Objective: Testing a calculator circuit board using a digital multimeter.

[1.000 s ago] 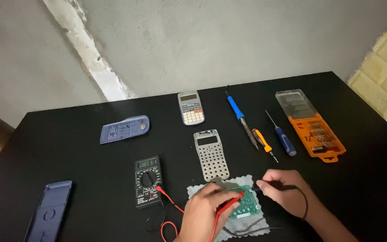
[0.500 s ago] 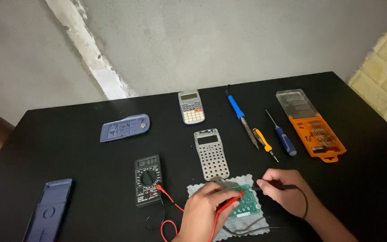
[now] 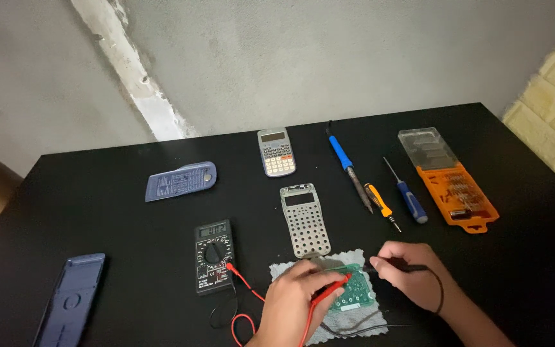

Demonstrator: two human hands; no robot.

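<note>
The left hand point(image 3: 293, 305) pinches a red probe point(image 3: 325, 294), tip on the green circuit board point(image 3: 356, 293) just ahead of its fingers. The right hand point(image 3: 412, 276) grips a black probe point(image 3: 390, 265), tip at the board's right edge. The hands hide part of the board; exact contact points are unclear. A grey cloth point(image 3: 284, 270) lies under the board. The multimeter point(image 3: 214, 256) sits left of the fingers. The black table point(image 3: 97, 218) stands against a rough grey wall point(image 3: 354, 58).

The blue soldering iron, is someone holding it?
No, the blue soldering iron lies alone on the black table, while the left hand and right hand hold the red probe and black probe.
</note>
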